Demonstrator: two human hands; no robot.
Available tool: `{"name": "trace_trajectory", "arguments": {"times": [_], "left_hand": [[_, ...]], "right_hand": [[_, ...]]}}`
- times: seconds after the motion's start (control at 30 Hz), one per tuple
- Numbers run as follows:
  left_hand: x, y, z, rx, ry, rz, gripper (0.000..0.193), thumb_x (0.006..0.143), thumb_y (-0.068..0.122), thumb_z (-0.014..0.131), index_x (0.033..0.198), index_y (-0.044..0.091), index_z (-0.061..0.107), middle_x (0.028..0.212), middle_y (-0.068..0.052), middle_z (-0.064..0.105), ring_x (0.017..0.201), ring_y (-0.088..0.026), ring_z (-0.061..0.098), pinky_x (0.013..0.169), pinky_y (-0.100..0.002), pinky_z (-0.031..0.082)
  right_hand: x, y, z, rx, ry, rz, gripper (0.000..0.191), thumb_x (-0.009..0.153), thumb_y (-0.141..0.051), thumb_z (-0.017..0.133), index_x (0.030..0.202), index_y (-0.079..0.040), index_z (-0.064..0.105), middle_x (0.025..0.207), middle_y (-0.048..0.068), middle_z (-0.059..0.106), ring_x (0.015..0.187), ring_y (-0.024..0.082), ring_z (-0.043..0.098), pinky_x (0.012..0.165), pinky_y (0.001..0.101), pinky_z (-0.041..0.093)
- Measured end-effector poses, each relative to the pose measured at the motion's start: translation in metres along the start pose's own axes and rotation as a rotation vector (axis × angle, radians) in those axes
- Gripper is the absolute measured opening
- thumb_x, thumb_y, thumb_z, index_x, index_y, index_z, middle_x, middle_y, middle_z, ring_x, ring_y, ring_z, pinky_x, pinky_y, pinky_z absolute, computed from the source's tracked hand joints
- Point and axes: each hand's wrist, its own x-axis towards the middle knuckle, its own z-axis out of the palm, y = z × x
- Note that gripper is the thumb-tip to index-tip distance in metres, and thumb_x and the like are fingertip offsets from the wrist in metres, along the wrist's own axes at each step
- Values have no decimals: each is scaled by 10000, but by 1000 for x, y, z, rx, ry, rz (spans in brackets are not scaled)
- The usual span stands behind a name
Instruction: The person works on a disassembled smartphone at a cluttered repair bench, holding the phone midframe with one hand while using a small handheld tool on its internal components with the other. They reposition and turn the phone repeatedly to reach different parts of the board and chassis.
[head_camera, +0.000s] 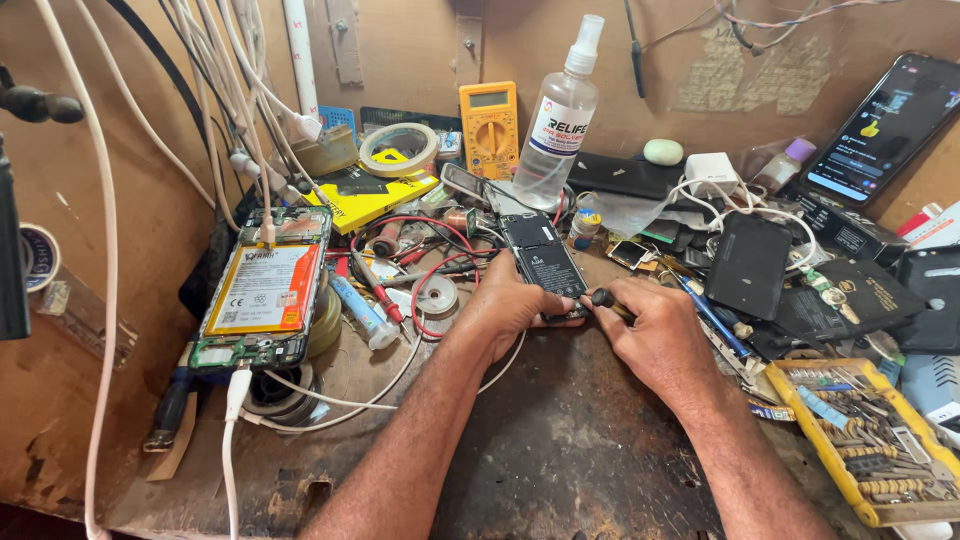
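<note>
At the middle of the dark, scuffed wooden workbench (560, 450), both forearms reach in from the near edge and meet at one small opened phone with a black battery (545, 265), which lies flat on the bench, its far end among red wires (430, 262). The left hand (505, 305) lies knuckles-up along the left edge of that phone, fingers curled round its near corner, pinning it down. The right hand (655, 335) is clenched round a thin black-tipped screwdriver (603, 298), whose tip touches the near right corner of the phone. Left of the phone lies a second, larger opened phone with an orange-and-white battery (262, 290), propped on rolls of tape with two white cables plugged into it. Beyond the small phone stand one orange plastic multimeter (489, 128) and one clear plastic spray bottle (560, 115); one roll of pale tape (399, 149) sits farther left. Right of the phone, near the bench's right edge, one yellow plastic tray of small metal bits (865, 445) rests, and one lit smartphone (885, 125) leans on the back wall
</note>
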Motion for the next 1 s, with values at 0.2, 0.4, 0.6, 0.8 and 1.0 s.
{"name": "trace_trajectory", "arguments": {"times": [0.2,0.4,0.6,0.8,1.0], "left_hand": [[-1,2,1,-61,-6,-22,611,654,-143,767,1184,29,519,1004,-108,705,801,-208,735,569,-324,575],[1,-1,-1,27,-10,33,564,673,-141,797,1156,8,549,955,-100,712,790,-228,699,548,-325,507],[3,-4,-2,-34,-42,27,524,654,-116,784,1100,36,553,919,-70,709,722,-160,694,523,-287,503],[5,-6,-3,-38,-83,57,464,667,-128,771,1064,23,586,878,-60,698,682,-157,665,505,-283,494],[6,-7,-2,-52,-67,31,465,667,-142,771,1058,25,582,866,-60,700,679,-162,667,505,-290,495]], "right_hand": [[-1,-1,-2,-72,-36,-36,158,809,-104,781,886,10,705,863,176,723,829,360,707,710,449,544],[-1,-3,-4,-76,-66,-147,218,760,-106,789,949,-24,719,880,150,732,831,346,715,732,432,567],[-1,-2,-5,-82,-91,-191,241,768,-99,784,991,-26,725,905,140,733,831,337,718,728,427,570],[-1,-1,-5,-102,-90,-214,240,767,-103,787,983,-21,722,901,139,732,839,335,717,734,428,569],[0,-3,-6,-110,-90,-233,259,752,-92,790,989,-12,723,911,140,737,842,338,716,729,432,564]]}}
